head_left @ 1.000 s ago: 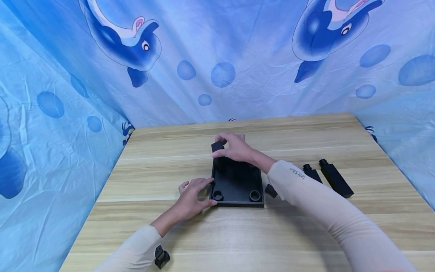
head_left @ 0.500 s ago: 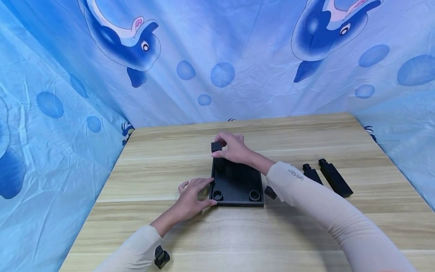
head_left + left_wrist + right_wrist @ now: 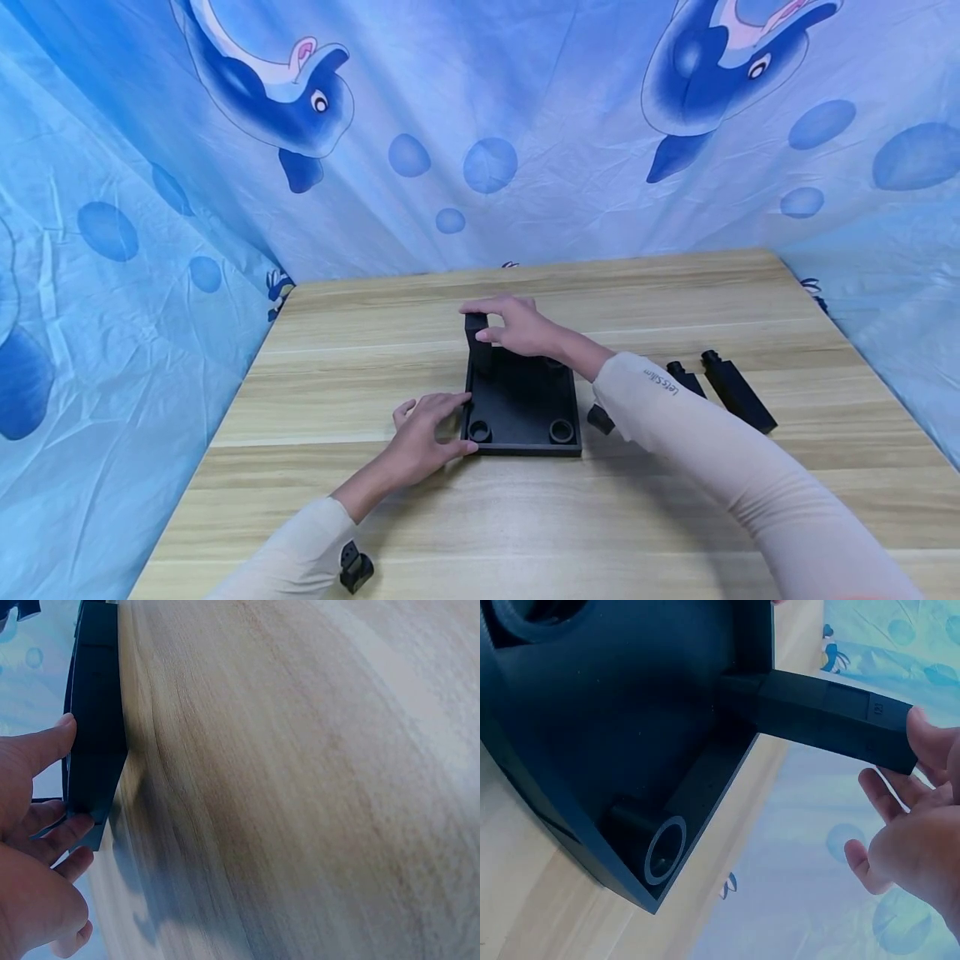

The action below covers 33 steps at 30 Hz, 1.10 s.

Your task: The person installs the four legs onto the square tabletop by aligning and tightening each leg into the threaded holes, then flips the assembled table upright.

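My right hand (image 3: 525, 327) pinches the top of a square black leg (image 3: 477, 337), thumb on one side and a finger laid over its end. The leg stands upright at the far left corner of a black square panel (image 3: 521, 396), which lies with its raised rim up, like a small upturned tabletop. In the right wrist view, the leg's lower end (image 3: 739, 697) meets the panel's corner. My left hand (image 3: 431, 437) holds the panel's near left corner, thumb at the front rim and fingers along the left side. Round sockets (image 3: 562, 431) show in other corners.
Two loose black legs, a longer-looking one (image 3: 738, 392) and one partly behind my right sleeve (image 3: 686, 380), lie on the wooden table (image 3: 337, 367) at right. A blue dolphin-print curtain (image 3: 480, 83) closes off the back and sides.
The fingers of my right hand have shifted on the leg, and one now lies over its top. The leg's top has turned slightly. My left hand and the panel have stayed put.
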### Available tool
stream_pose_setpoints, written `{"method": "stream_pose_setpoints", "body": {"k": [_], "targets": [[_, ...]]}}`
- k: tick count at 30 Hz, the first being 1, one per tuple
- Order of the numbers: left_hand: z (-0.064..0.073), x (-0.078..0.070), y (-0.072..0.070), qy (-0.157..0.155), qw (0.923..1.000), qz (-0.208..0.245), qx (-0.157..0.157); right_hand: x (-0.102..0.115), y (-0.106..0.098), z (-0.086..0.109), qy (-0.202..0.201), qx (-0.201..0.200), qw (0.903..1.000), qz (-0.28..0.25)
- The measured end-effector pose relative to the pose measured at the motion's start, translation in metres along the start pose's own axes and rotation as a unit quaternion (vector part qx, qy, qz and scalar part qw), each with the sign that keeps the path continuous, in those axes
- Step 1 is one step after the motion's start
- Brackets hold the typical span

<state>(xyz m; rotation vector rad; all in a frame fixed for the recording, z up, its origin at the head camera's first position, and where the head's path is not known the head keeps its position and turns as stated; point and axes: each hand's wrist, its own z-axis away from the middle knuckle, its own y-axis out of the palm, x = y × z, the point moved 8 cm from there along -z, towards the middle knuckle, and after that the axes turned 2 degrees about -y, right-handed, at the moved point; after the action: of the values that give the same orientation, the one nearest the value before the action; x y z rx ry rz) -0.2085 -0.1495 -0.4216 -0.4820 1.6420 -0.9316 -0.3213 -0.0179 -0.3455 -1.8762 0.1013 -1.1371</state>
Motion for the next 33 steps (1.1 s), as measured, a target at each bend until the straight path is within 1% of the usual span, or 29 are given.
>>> {"method": "stream_pose_setpoints", "body": {"k": [4,6,13,20,24,28,33], "targets": [[0.0,0.0002,0.0001,-0.001,1.0,0.001,0.002,0.0008,-0.0017,0.0008,0.008,-0.006,0.9999,0.004],[0.0,0.0001,0.0,-0.002,1.0,0.002,0.003,0.0001,-0.0024,0.0008,0.014,-0.015,0.9998,0.002],[0.0002,0.0006,0.0006,-0.003,1.0,0.004,0.006,-0.0032,-0.0041,-0.0005,0.014,-0.055,0.9983,0.014],[-0.0006,0.0,0.0005,-0.001,1.0,0.004,0.004,-0.0049,-0.0032,-0.0002,0.021,-0.072,0.9971,0.008],[-0.0007,-0.0006,0.0005,-0.001,1.0,0.003,0.005,-0.0069,-0.0023,-0.0003,0.033,-0.062,0.9975,0.003],[-0.0004,-0.0004,0.0004,-0.002,1.0,-0.001,0.003,-0.0084,-0.0013,0.0003,0.037,-0.034,0.9987,0.006],[-0.0006,-0.0001,0.0008,-0.002,1.0,-0.004,0.0,-0.0059,-0.0051,0.002,0.022,0.002,0.9996,0.016]]}}
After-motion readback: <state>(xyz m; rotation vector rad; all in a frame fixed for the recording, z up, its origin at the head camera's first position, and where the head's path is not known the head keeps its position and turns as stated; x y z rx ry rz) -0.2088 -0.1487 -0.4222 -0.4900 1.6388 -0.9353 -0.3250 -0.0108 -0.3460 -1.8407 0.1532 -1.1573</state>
